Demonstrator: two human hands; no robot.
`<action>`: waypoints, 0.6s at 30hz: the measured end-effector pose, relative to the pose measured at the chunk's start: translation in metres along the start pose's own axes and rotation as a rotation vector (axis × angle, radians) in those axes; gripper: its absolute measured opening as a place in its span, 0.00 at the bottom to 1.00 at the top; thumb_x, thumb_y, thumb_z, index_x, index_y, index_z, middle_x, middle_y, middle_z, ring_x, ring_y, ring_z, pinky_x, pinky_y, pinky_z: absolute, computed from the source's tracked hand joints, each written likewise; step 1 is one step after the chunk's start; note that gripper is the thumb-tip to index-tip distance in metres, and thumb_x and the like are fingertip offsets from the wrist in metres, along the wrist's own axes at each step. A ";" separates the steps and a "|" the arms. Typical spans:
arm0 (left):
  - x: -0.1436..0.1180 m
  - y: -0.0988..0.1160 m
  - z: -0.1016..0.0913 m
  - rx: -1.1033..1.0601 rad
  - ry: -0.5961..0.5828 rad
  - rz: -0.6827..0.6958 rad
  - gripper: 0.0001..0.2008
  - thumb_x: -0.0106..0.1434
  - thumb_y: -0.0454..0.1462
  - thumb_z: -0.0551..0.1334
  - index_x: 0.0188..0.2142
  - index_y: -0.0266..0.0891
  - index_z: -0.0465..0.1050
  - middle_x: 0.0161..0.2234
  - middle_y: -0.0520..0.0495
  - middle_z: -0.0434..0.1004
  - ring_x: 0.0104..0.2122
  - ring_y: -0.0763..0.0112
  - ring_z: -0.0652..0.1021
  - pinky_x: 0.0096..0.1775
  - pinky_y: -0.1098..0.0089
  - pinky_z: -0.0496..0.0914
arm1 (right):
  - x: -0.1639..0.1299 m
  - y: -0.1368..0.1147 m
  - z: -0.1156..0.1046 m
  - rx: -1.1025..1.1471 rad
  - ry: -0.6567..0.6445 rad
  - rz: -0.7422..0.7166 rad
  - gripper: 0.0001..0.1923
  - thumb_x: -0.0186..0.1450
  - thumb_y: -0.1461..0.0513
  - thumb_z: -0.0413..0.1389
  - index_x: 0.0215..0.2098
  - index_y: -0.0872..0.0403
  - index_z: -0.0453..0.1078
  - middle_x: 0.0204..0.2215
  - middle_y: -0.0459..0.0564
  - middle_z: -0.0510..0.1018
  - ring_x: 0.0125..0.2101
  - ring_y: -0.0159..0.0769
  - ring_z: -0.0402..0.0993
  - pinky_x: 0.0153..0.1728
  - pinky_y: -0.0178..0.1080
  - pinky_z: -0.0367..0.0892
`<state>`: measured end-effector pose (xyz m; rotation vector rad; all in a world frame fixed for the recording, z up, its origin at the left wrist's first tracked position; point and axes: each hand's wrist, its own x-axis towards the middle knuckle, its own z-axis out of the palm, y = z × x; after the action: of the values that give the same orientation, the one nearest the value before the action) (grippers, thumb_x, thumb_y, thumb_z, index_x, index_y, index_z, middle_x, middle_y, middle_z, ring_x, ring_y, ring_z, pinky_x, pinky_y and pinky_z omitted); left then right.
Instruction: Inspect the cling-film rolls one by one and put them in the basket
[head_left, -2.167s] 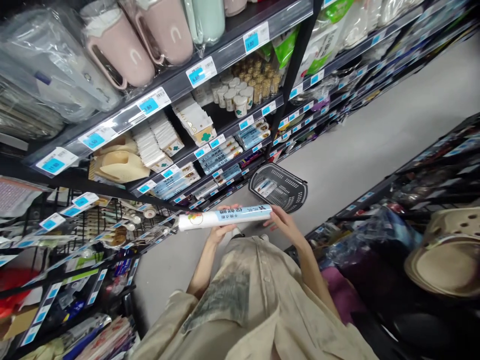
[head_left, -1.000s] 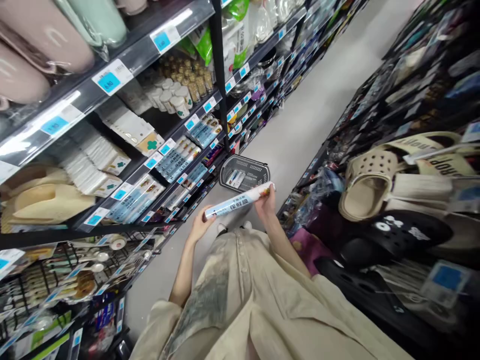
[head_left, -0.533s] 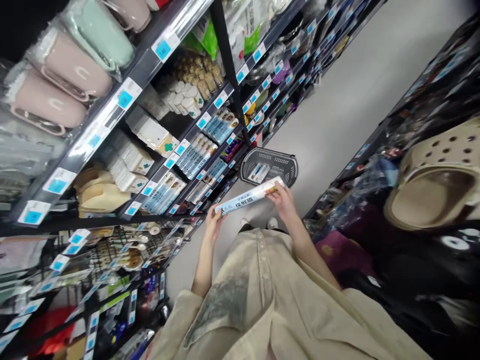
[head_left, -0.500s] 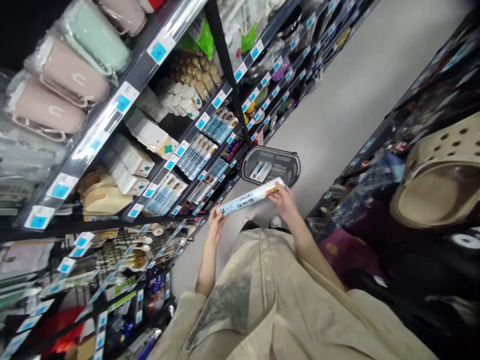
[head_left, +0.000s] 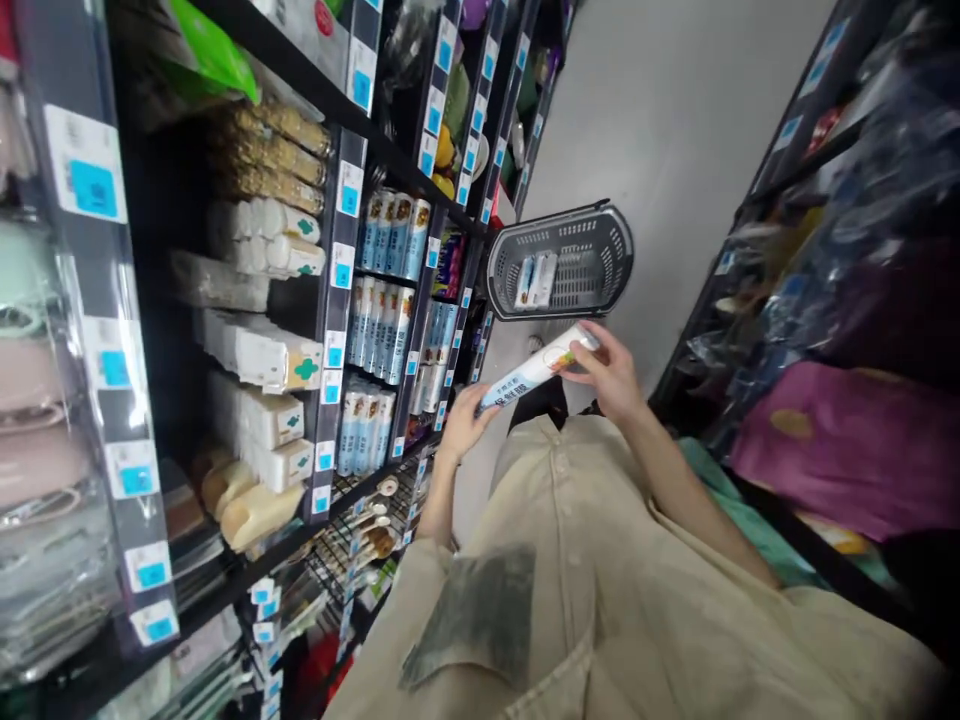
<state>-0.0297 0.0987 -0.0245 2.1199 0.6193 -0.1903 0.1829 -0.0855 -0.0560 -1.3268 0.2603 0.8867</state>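
I hold a long white and blue boxed roll [head_left: 534, 369] level in front of my waist in a shop aisle. My left hand [head_left: 465, 420] grips its near end and my right hand [head_left: 611, 372] grips its far end, fingers wrapped over the top. Just beyond the roll a dark plastic shopping basket [head_left: 609, 228] sits on the grey floor, with two similar boxes [head_left: 534, 279] lying inside it. My beige shirt fills the lower part of the view.
Black shelving [head_left: 330, 250] with blue price tags runs along the left, stocked with matching boxed rolls [head_left: 379, 325], white packs [head_left: 262, 350] and jars [head_left: 277, 140]. Shelves on the right hold bagged goods and a purple item [head_left: 840, 440]. Grey aisle floor [head_left: 660, 90] stretches ahead.
The view has tilted and swung left toward the shelves. Both hands still hold the roll, which sits a little closer to the basket than before.
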 end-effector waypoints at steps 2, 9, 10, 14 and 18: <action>0.035 -0.002 -0.007 -0.001 -0.082 0.092 0.24 0.72 0.47 0.60 0.63 0.41 0.69 0.61 0.37 0.72 0.61 0.57 0.72 0.64 0.54 0.64 | 0.009 0.007 0.017 -0.013 0.001 0.006 0.40 0.52 0.44 0.72 0.60 0.44 0.72 0.50 0.50 0.79 0.50 0.52 0.77 0.44 0.54 0.82; 0.094 -0.045 -0.055 -0.192 -0.184 0.076 0.27 0.65 0.43 0.68 0.62 0.41 0.73 0.62 0.38 0.72 0.62 0.53 0.71 0.66 0.53 0.61 | 0.032 0.023 0.084 0.113 0.091 -0.031 0.39 0.54 0.47 0.71 0.61 0.44 0.70 0.53 0.49 0.77 0.53 0.49 0.75 0.46 0.49 0.81; 0.096 -0.051 -0.062 -0.237 -0.167 0.041 0.26 0.64 0.42 0.69 0.60 0.42 0.74 0.61 0.39 0.73 0.62 0.52 0.71 0.67 0.52 0.59 | 0.033 0.026 0.092 0.162 0.099 -0.015 0.38 0.53 0.49 0.72 0.61 0.44 0.71 0.52 0.49 0.77 0.53 0.48 0.75 0.45 0.47 0.81; 0.104 -0.081 -0.092 -0.309 -0.020 -0.081 0.23 0.61 0.40 0.71 0.56 0.41 0.78 0.59 0.39 0.74 0.63 0.50 0.69 0.69 0.51 0.55 | 0.035 0.037 0.113 0.310 0.085 0.082 0.35 0.53 0.55 0.73 0.58 0.41 0.72 0.55 0.47 0.77 0.52 0.43 0.77 0.48 0.44 0.80; 0.115 -0.135 -0.132 -0.126 0.291 -0.181 0.21 0.64 0.38 0.68 0.56 0.37 0.76 0.62 0.38 0.71 0.66 0.55 0.66 0.69 0.57 0.54 | 0.032 0.056 0.103 0.219 0.125 0.201 0.21 0.58 0.55 0.69 0.50 0.47 0.77 0.51 0.50 0.81 0.43 0.41 0.82 0.41 0.42 0.81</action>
<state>-0.0098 0.3107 -0.0850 1.9842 0.9698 0.0592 0.1341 0.0204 -0.0894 -1.1666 0.5802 0.9152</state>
